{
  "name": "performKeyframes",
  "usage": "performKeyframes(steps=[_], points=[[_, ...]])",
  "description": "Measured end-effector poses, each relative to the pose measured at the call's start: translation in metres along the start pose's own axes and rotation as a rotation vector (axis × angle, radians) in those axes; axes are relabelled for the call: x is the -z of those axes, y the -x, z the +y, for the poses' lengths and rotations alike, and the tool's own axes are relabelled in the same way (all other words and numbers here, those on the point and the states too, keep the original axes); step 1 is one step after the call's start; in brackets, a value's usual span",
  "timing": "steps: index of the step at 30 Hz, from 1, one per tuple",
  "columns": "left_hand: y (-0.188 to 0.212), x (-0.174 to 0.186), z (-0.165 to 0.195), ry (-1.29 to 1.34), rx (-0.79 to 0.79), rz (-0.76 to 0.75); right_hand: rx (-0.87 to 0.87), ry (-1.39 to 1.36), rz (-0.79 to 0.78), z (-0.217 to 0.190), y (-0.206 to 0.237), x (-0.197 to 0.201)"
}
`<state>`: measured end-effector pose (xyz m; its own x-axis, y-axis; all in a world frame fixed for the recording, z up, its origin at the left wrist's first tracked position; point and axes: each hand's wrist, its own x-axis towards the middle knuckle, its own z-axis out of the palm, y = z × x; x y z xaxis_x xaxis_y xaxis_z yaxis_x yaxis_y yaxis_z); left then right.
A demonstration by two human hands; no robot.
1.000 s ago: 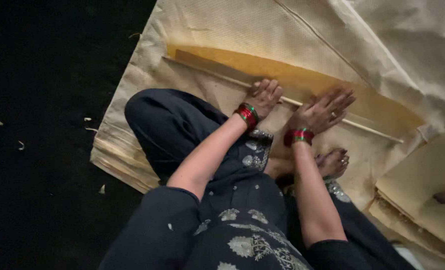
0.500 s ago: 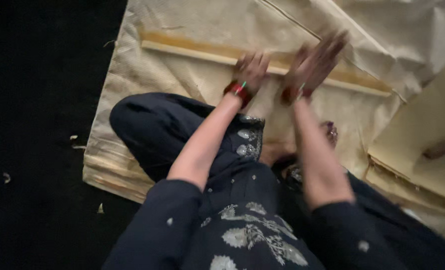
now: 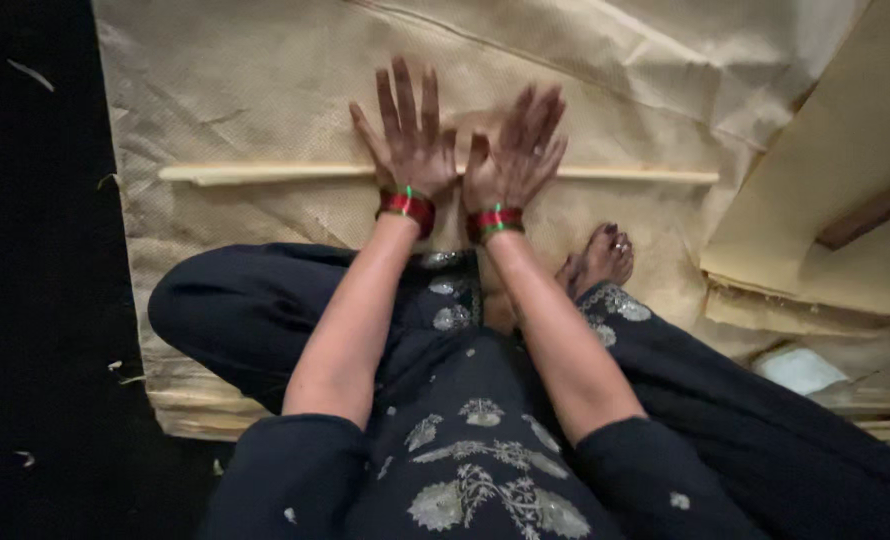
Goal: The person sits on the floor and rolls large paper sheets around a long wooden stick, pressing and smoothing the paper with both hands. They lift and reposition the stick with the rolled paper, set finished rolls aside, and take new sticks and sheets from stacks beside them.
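Note:
A long thin rolled paper stick (image 3: 265, 173) lies crosswise on a wide sheet of tan paper (image 3: 245, 90). My left hand (image 3: 408, 140) rests flat on the stick's middle, fingers spread and pointing away. Beside it, my right hand (image 3: 517, 150) also presses flat on the stick with fingers apart. Both wrists wear red and green bangles. The stick's right end (image 3: 655, 176) shows past my right hand. Neither hand grips anything.
I sit cross-legged in dark patterned clothes, one bare foot (image 3: 597, 262) on the paper. Stacked tan sheets (image 3: 845, 180) lie at the right, with a stack edge (image 3: 195, 410) under my left knee. Dark floor (image 3: 35, 300) with small scraps is at the left.
The folded paper strip has been rolled up into a thin stick. My hands moved forward with it and now lie flat and spread on it.

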<state>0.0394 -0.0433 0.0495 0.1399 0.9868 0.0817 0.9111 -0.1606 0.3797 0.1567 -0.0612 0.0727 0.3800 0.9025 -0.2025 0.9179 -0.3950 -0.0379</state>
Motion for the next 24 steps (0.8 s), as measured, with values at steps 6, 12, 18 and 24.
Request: performKeyframes(steps=[6, 12, 18, 24], points=[[-0.066, -0.012, -0.011, -0.103, 0.114, -0.445, 0.025, 0.021, -0.050, -0.015, -0.045, 0.011], [-0.070, 0.008, -0.004, -0.226, 0.185, -0.399, 0.025, -0.002, -0.187, -0.030, -0.036, 0.042], [-0.085, 0.027, -0.001, -0.345, 0.362, -0.511, -0.041, 0.082, -0.385, -0.051, -0.103, 0.057], [-0.135, -0.007, -0.021, -0.358, 0.354, -0.377, 0.072, -0.064, -0.001, -0.044, -0.067, 0.018]])
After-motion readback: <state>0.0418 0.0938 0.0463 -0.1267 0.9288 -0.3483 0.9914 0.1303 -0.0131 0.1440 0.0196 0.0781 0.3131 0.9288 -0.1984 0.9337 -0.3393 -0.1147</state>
